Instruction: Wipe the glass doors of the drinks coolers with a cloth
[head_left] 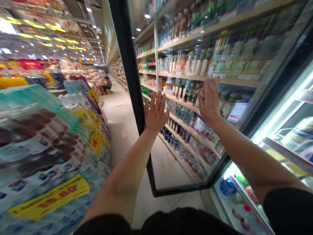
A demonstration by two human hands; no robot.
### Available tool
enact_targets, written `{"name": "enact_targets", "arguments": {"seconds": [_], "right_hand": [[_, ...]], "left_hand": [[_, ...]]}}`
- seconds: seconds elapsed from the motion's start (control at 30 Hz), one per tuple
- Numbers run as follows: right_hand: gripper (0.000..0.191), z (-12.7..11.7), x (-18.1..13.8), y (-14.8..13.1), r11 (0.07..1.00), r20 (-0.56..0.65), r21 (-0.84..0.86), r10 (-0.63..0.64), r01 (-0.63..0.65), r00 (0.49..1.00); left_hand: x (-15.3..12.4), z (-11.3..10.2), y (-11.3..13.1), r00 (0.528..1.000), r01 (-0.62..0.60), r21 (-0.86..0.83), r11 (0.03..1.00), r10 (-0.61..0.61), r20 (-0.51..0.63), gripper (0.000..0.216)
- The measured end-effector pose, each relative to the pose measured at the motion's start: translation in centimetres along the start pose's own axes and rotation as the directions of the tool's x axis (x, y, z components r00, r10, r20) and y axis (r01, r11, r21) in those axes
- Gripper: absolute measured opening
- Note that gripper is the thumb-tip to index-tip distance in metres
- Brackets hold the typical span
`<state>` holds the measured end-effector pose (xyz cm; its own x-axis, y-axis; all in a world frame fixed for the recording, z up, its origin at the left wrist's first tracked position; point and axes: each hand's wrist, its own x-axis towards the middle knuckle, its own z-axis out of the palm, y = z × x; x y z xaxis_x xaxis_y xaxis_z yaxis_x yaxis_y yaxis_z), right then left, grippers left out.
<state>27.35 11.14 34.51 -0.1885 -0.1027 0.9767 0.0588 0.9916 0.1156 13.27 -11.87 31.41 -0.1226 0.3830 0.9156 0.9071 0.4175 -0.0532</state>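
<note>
My left hand [155, 112] is open, fingers straight and together, its palm flat against the glass of an open fridge door [186, 163]. My right hand [208, 101] is open too and lies on the same glass further right, slightly blurred. The door has a black frame and stands swung out into the aisle. Through and in the glass I see shelves of drink bottles [188, 114]. Neither hand holds anything.
To the right the lit fridge interior [286, 140] shows racks and packaged goods. On the left runs a long display of shrink-wrapped water packs [49, 150] with yellow price tags. A tiled aisle [122, 120] leads ahead, where a person [106, 84] crouches far off.
</note>
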Motion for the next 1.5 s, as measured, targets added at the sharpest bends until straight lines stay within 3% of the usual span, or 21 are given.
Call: {"name": "enact_targets", "arguments": {"seconds": [0.13, 0.27, 0.37, 0.53, 0.63, 0.73, 0.8, 0.87, 0.97, 1.03, 1.13, 1.23, 1.33, 1.43, 1.5], "right_hand": [[0.06, -0.1, 1.0, 1.3, 0.994, -0.077, 0.036, 0.109, -0.106, 0.991], [0.061, -0.3, -2.7, -0.6, 0.994, 0.106, 0.078, -0.091, 0.083, 0.99], [0.064, -1.1, -2.7, -0.4, 0.983, 0.227, 0.094, -0.175, 0.157, 0.958], [0.064, -1.5, 1.8, 3.0, 0.996, 0.019, -0.048, 0.07, -0.069, 0.997], [0.065, -0.2, 0.4, 2.8, 0.982, -0.038, -0.115, 0.147, -0.151, 0.988], [0.066, 0.8, -3.0, 1.2, 0.984, -0.016, -0.146, 0.104, -0.105, 0.994], [0.066, 0.8, -3.6, 1.0, 0.991, 0.02, -0.134, 0.032, -0.029, 0.999], [0.063, 0.2, -2.2, 1.9, 0.994, 0.03, -0.11, 0.02, -0.016, 0.999], [0.06, -0.8, 1.1, 4.1, 0.986, -0.042, -0.092, 0.133, -0.137, 0.99], [0.056, -0.9, 1.5, 4.4, 0.979, -0.101, -0.085, 0.174, -0.183, 0.98], [0.05, -0.1, -1.5, 2.8, 0.99, -0.112, -0.082, 0.103, -0.112, 0.988], [0.049, 0.6, -4.2, 1.0, 0.997, -0.005, -0.071, -0.006, 0.006, 1.0], [0.052, 0.5, -2.3, 1.3, 0.998, 0.014, -0.056, 0.021, -0.02, 1.0], [0.058, 0.5, 0.6, 1.8, 0.991, -0.078, -0.027, 0.126, -0.128, 0.989], [0.059, 0.9, 0.4, 1.0, 0.992, -0.128, -0.019, 0.125, -0.129, 0.984]], "left_hand": [[0.1, 0.1, -0.3, 1.0, -0.024, 0.019, 1.0, 0.025, -0.007, 0.066], [0.1, 0.1, -0.6, 0.999, -0.034, 0.057, 0.998, 0.035, -0.016, 0.063], [0.1, 0.2, -0.9, 0.997, -0.059, 0.093, 0.994, 0.063, -0.037, 0.064], [0.0, 0.5, -1.0, 0.996, -0.064, 0.072, 0.995, 0.069, -0.065, 0.067], [0.0, 0.6, -0.9, 0.994, -0.071, 0.083, 0.994, 0.077, -0.08, 0.069], [0.0, 0.6, -0.8, 0.99, -0.082, 0.11, 0.99, 0.094, -0.103, 0.069], [0.0, 0.7, -0.9, 0.988, -0.088, 0.124, 0.988, 0.102, -0.115, 0.069], [0.0, 0.8, -1.0, 0.987, -0.088, 0.127, 0.988, 0.104, -0.123, 0.07], [-0.1, 0.9, -1.2, 0.987, -0.091, 0.1, 0.991, 0.103, -0.121, 0.071], [-0.1, 0.9, -1.2, 0.989, -0.087, 0.088, 0.992, 0.097, -0.114, 0.07], [-0.1, 0.9, -1.1, 0.987, -0.084, 0.118, 0.989, 0.099, -0.128, 0.071], [-0.1, 1.0, -1.2, 0.982, -0.105, 0.16, 0.981, 0.128, -0.141, 0.074], [0.0, 1.0, -1.3, 0.983, -0.108, 0.17, 0.98, 0.131, -0.131, 0.075], [-0.1, 0.9, -1.3, 0.981, -0.111, 0.189, 0.976, 0.138, -0.133, 0.075], [-0.2, 0.8, -1.1, 0.98, -0.115, 0.205, 0.972, 0.144, -0.135, 0.076]]}}
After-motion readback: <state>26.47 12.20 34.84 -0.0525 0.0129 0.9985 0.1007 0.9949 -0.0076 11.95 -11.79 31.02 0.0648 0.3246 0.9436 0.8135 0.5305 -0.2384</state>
